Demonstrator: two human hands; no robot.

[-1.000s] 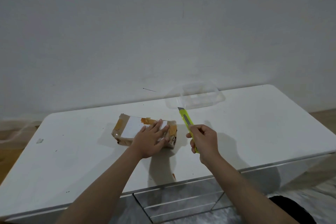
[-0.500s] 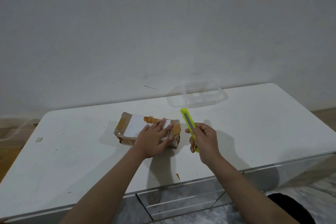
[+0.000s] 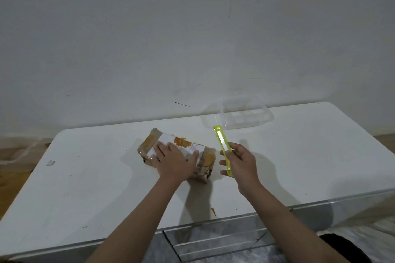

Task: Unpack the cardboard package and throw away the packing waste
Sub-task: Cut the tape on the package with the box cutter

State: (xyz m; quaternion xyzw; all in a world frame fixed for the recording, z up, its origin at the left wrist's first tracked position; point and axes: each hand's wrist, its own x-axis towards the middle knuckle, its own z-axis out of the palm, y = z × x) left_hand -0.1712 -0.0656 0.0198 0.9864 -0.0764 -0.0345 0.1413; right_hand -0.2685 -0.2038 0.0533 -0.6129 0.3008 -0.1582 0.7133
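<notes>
A small cardboard package, wrapped in clear and orange tape with a white label on top, lies in the middle of the white table. My left hand lies flat across its top, fingers spread and pointing left. My right hand holds a yellow-green utility knife just right of the package, a little above the table. The knife points away from me and no blade shows at its tip.
A clear plastic container stands at the table's back edge by the wall. A small orange tape scrap lies near the front edge. A white scrap sits at the far left. Drawers are below the front edge.
The knife's blade, out at first, no longer shows. My left hand has turned on the package so its fingers point left. My right hand's grip on the knife has loosened.
</notes>
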